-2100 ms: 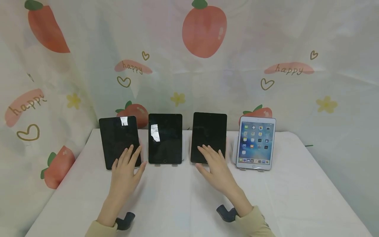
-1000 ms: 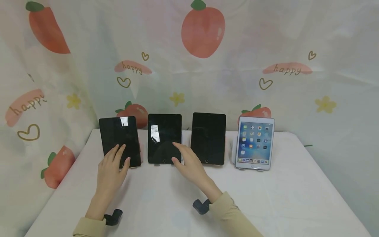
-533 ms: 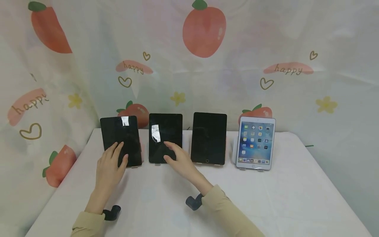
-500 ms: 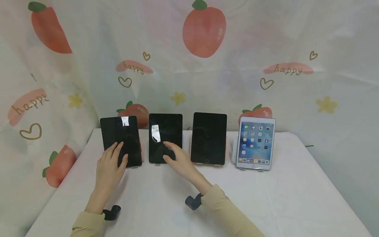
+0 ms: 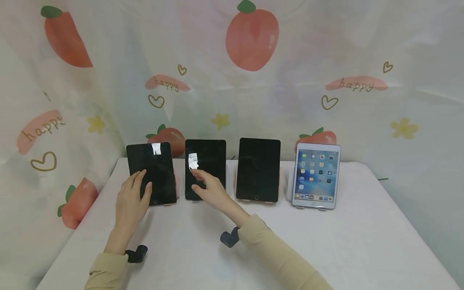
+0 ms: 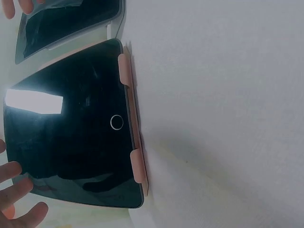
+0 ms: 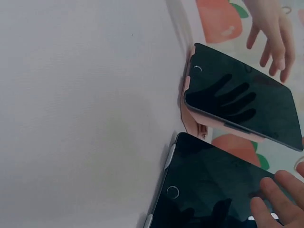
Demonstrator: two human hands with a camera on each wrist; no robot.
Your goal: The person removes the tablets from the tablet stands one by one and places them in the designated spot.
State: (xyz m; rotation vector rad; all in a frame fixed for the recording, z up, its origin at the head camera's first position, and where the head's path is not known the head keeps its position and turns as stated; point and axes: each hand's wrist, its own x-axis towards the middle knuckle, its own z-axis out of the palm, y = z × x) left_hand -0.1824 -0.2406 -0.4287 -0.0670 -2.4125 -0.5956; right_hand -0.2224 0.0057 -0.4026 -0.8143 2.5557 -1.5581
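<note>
In the head view my left hand (image 5: 130, 199) is over the left edge of the leftmost black tablet (image 5: 156, 177), fingers loosely spread and holding nothing. That tablet leans on a pink stand (image 6: 137, 166), and its dark screen mirrors a hand in the right wrist view. My right hand (image 5: 212, 189) hovers before the second black tablet (image 5: 203, 157), covering its lower part. Its fingers are relaxed, with thumb and index finger apart. Whether either hand touches glass, I cannot tell. In the right wrist view its fingers (image 7: 280, 202) lie over the second tablet's dark screen.
A third black tablet (image 5: 258, 169) stands right of my right hand. At the far right is a white tablet (image 5: 316, 175) with a lit screen of app icons. The row stands along the back of a white-covered table (image 5: 290, 249), before a printed curtain (image 5: 301, 52).
My right hand has moved left from the third tablet to the second, and a bit farther across it. My left hand has shifted left toward its tablet's outer edge. The tablets stay in place.
</note>
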